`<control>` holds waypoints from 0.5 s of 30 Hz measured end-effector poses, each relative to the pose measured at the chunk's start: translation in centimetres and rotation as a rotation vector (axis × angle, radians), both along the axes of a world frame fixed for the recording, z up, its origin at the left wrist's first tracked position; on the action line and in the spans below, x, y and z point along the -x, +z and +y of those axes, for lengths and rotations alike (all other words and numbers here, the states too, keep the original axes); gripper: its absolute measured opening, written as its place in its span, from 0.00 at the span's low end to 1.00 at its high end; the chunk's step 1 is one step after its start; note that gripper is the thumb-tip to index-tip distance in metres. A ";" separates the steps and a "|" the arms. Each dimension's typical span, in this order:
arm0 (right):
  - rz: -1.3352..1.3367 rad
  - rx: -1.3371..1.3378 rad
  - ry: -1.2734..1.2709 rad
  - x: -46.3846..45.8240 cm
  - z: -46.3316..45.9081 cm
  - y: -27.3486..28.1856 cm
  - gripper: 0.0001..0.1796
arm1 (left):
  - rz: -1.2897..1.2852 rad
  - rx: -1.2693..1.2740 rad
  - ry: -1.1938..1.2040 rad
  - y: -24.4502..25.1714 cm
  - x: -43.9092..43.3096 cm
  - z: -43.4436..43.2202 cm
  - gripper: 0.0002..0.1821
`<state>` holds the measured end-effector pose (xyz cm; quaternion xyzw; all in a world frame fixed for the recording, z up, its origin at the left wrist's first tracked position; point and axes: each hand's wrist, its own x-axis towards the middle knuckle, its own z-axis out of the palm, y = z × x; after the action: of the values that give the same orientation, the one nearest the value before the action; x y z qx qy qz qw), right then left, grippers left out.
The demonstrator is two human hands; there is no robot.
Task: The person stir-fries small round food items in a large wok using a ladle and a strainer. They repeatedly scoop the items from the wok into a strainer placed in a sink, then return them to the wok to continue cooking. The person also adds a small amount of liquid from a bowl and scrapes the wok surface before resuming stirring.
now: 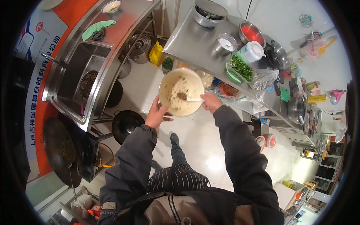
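A cream-coloured bowl (171, 81) is held up over the floor, tilted so that its inside faces me. Brown bits and smears cling to its inner wall. My left hand (157, 114) grips the near left rim, thumb on top and fingers spread below. In my right hand (211, 102), at the right rim, is the pale handle of a spoon-like utensil (194, 100). The utensil reaches into the bowl, where a small brown clump (182, 96) lies at its tip; the tip's exact shape is hard to make out.
To the left stand a steel sink (97, 53) holding a strainer of brown bits (89, 81), and a large wok (60, 149) on a stove. Another wok (128, 123) is below. A steel table (185, 36) at right carries chopped greens (241, 67) and several pots.
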<state>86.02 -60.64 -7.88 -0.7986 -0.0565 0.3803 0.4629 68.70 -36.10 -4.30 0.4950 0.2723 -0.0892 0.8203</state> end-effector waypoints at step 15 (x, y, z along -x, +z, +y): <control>0.447 -0.276 -0.702 -30.3 -0.3 -12.4 0.14 | 0.672 0.054 0.797 -12.6 43.8 4.7 0.33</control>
<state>116.32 -60.90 -20.30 -0.5982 0.2698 0.3524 0.6672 24.89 -31.37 -16.95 0.2756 0.6853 0.0690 0.6706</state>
